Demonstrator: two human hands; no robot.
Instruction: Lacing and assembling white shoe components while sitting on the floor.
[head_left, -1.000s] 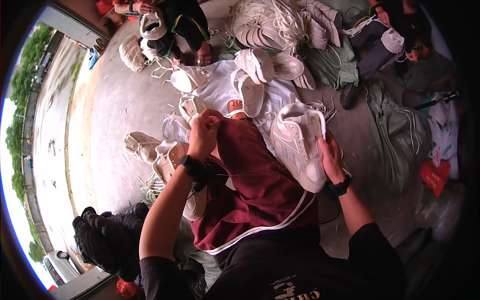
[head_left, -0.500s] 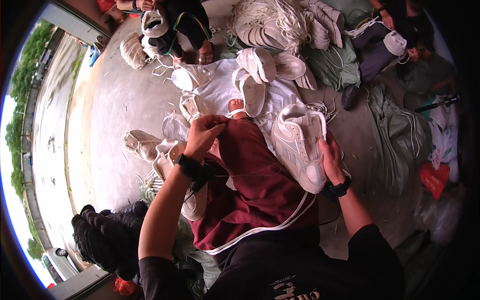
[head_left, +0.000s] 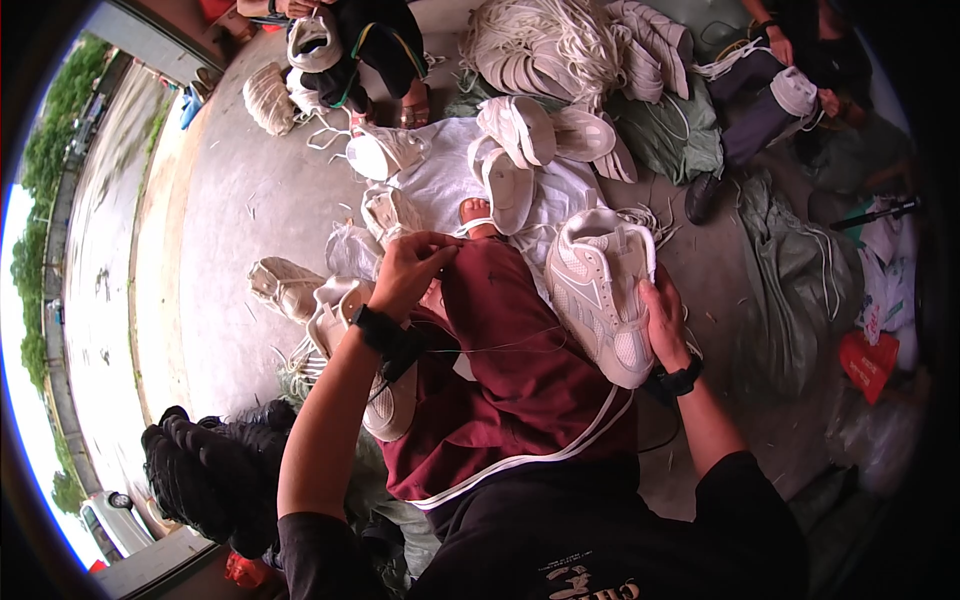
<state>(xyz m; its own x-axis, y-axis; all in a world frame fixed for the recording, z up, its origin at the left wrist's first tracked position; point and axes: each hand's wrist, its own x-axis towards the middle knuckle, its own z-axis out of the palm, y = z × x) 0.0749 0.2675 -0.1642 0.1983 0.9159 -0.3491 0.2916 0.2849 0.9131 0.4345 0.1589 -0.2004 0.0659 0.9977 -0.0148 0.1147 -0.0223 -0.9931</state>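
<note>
Evidently the pale sneaker (head_left: 600, 295) was secure from where I sat, far off at my screen: it hung toe toward the wearer over the right side of the maroon trousers (head_left: 505, 300), just nearer than the right-hand near edge of the white cloth (head_left: 440, 180). The right hand (head_left: 664, 322) gripped it, fingers closed on the outer side. A thin thread (head_left: 490, 350) crossed the lap between the two hands. The left hand (head_left: 408, 275) was bent above the knee, fingertips drawn close together; I couldn't tell whether they pinched the thread. Below that wrist a loose shoe (head_left: 388, 408) lay against the trousers, and more shoes (head_left: 515, 130) were heaped near the cloth's far edge. I judged a snag the likeliest trouble: slack thread could have caught on the wristband (head_left: 382, 335) or that loose shoe, and a sharp pull could have snapped it or twisted the sneaker round. Compared with a second earlier, the left hand had flattened from a high-knuckled bend, fingers now reaching rightward, while the sneaker had hardly moved.
</note>
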